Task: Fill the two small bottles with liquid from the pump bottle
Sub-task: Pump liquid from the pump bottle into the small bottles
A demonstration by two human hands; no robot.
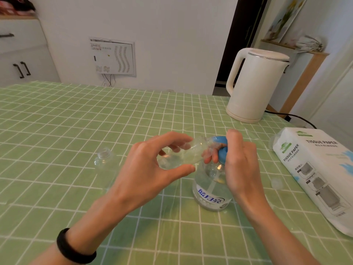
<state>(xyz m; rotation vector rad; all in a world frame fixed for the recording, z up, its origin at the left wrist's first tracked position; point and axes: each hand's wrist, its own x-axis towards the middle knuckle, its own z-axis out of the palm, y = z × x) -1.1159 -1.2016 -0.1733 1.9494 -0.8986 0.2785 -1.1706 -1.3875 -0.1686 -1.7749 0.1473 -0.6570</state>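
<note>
While the pump bottle [211,190] stands on the worktop [76,121] toward its right edge, the left hand [152,169] holds one small bottle [181,153] tilted, its mouth at the blue pump head [221,148]. The left grip is closed around this bottle. The right hand [240,159] grasps the pump head. The second small bottle [105,161] stands uncapped, left of the hands.

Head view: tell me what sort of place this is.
Probably a home kitchen or dining room: a table with a green checked cloth, a white kettle plugged in on it, a tissue pack beside it, and white cabinets behind.
</note>
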